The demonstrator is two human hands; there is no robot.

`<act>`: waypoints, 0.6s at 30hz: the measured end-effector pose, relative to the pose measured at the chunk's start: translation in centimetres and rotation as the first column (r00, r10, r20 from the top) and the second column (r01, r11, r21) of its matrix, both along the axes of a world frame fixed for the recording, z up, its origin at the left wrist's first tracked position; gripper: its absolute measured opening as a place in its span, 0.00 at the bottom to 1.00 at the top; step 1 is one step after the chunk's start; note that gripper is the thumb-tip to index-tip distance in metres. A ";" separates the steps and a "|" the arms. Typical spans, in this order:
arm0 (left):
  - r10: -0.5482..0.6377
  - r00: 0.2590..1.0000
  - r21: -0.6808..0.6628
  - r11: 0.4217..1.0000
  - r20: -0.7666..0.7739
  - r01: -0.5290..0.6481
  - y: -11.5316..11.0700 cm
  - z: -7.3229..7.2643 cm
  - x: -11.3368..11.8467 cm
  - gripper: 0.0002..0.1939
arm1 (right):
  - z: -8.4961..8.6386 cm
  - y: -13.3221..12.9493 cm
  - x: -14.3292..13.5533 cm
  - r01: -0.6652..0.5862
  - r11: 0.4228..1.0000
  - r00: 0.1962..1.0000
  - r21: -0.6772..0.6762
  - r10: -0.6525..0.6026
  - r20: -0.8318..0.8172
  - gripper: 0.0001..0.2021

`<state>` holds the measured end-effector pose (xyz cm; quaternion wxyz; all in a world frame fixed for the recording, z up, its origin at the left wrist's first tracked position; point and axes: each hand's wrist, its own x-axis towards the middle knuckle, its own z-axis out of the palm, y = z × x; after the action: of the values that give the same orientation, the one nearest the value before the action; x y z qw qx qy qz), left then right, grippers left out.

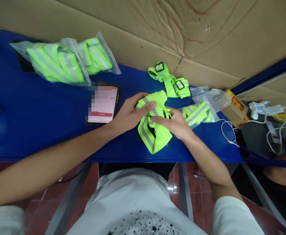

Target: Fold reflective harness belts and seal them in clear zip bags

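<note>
Between my two hands is a folded bundle of neon yellow-green reflective strap (155, 130) with a grey stripe, held just above the blue table. My left hand (138, 109) grips its upper left side, thumb lying across the top. On the right side, my right hand (176, 122) pinches the folds, its fingertips partly hidden by the strap. A loop hangs down toward the table's front edge. Just behind lies another reflective strap (168, 81) with black buckles. Close by my right hand, a clear bag with folded strap (198, 112) rests on the table.
Two zip bags of straps, a larger bag (57, 62) and a smaller bag (95, 55), lie at the back left. A phone (102, 104) sits left of my hands. A cardboard box (233, 109) and white cable (227, 132) are at right. Another person's arm (280, 176) shows far right.
</note>
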<state>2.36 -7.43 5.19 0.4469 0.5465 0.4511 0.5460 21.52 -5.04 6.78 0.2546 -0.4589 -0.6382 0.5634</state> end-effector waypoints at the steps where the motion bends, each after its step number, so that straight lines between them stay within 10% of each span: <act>1: 0.020 1.000 -0.001 1.000 0.012 -0.020 0.0 -0.1 0.0 0.23 | -0.2 -0.1 -0.2 0.058 0.990 0.996 0.130 -0.066 0.059 0.21; 4: 0.056 0.998 -0.004 0.998 0.012 -0.056 -0.2 -0.4 0.2 0.22 | -0.3 0.4 -0.1 0.116 0.958 0.985 0.263 -0.145 0.093 0.26; 10: 0.081 0.996 0.013 0.997 -0.037 -0.081 -0.2 -0.6 0.2 0.22 | 0.7 1.6 1.7 -0.043 0.993 0.999 0.106 0.041 0.026 0.22; 15: 0.235 0.924 0.131 0.970 -0.301 -0.204 -0.1 -0.7 -0.5 0.21 | 0.3 0.1 1.1 -0.090 0.840 0.967 0.535 -0.055 0.249 0.29; 18: 0.222 0.927 0.123 0.974 -0.302 -0.193 0.0 -0.9 -0.6 0.22 | -0.6 0.1 0.8 -0.167 0.837 0.935 0.521 -0.033 0.352 0.33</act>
<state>1.74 -7.40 4.31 0.2840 0.5953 0.5461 0.5165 22.34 -4.92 6.15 0.2375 -0.4366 -0.8220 0.2781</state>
